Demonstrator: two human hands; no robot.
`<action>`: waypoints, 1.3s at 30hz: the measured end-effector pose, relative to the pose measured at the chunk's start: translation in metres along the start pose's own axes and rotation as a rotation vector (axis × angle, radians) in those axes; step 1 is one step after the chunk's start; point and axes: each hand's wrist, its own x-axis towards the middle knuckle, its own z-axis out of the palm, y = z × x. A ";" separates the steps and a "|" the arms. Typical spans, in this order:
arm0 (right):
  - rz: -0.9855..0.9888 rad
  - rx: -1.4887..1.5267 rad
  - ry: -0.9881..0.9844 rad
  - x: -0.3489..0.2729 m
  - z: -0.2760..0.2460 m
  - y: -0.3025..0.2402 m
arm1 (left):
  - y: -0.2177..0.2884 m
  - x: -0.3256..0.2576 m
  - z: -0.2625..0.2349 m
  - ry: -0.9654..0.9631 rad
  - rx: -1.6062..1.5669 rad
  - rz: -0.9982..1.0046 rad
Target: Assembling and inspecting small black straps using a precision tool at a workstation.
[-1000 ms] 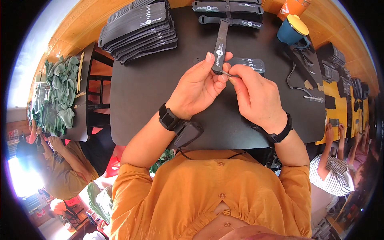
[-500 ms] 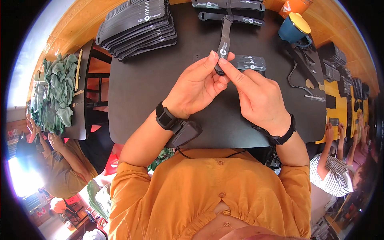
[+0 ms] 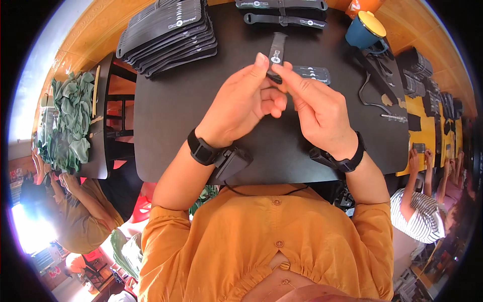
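Observation:
A narrow black strap (image 3: 276, 48) with white print stands up between my hands above the dark table, its lower end folded over. My right hand (image 3: 322, 105) pinches it near the fold with thumb and forefinger. My left hand (image 3: 239, 100) is curled around the lower end from the other side, its thumb raised beside the strap; the fingertips behind the fold are partly hidden. Just beyond my right fingers lies a flat black printed piece (image 3: 313, 74), partly covered by the hand. Farther off are banded bundles of black straps (image 3: 302, 21).
A tall stack of black printed straps (image 3: 173, 43) stands far left. At far right are a blue mug (image 3: 363, 34) with a yellow lid, loose black strips (image 3: 375, 75) and a thin clear tool (image 3: 394, 118). Other people work at side tables, one in a striped shirt (image 3: 415, 216).
The strap has dropped slightly toward me and its lower end is now folded. My left thumb has lifted off it. The head view has shifted a little.

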 end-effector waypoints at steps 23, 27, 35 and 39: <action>0.010 0.305 0.023 -0.007 -0.001 -0.019 | -0.007 -0.006 -0.011 -0.056 1.341 1.100; 0.176 0.479 -0.040 -0.008 -0.004 -0.023 | -0.010 -0.006 -0.014 -0.056 1.263 1.058; 0.401 0.858 -0.027 -0.004 -0.013 -0.020 | -0.016 -0.012 -0.014 -0.018 1.197 0.908; 0.280 0.688 0.039 -0.001 -0.007 -0.016 | -0.015 -0.010 -0.012 -0.007 1.234 0.928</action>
